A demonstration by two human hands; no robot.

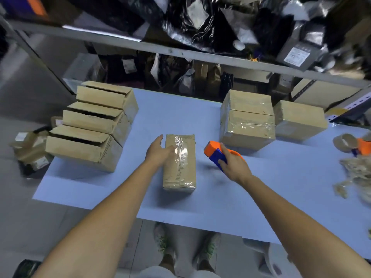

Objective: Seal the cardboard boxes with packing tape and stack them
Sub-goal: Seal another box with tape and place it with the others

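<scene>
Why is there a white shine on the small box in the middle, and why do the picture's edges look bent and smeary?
Head view: light glares off the clear packing tape on the narrow brown cardboard box; the wide lens bows the grey metal shelf rail; toward the corners it blurs, as on the shiny black plastic bags.

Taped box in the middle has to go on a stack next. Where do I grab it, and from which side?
Probably by its two long side faces, coming down from above at mid-length. The taped box lies flat and narrow, long axis pointing away, so the left hand, resting on top, could span it. The right hand grips the tape dispenser.
</scene>
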